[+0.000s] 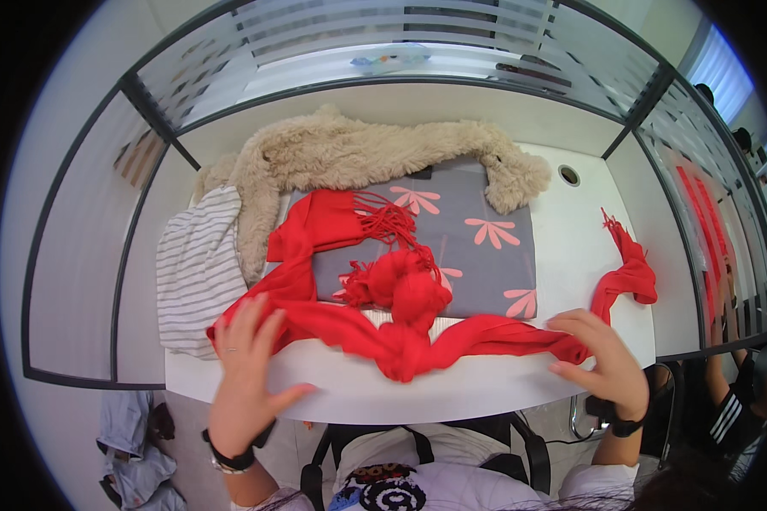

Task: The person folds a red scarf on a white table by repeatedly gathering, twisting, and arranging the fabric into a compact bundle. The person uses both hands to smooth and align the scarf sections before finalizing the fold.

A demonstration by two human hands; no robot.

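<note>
A red fringed scarf (400, 341) lies across the front of the desk, knotted and bunched in the middle, with one fringed end spread toward the back left and the other trailing to the right. My left hand (245, 375) hovers at the scarf's left bend, fingers spread, thumb out. By the scarf's right stretch is my right hand (602, 362), fingers apart and slightly curved at the fabric's edge. Neither hand grips the cloth; whether fingertips touch it I cannot tell. Under the scarf is a grey cloth (486, 277) with pink flower shapes.
A fluffy beige fur piece (349, 153) curves along the back of the white desk (571, 255). At the left lies a striped white-and-grey cloth (200, 264). Low partitions (400, 98) enclose the desk. A round cable hole (568, 175) is at back right. Another person's sleeve (729, 417) shows beyond the right partition.
</note>
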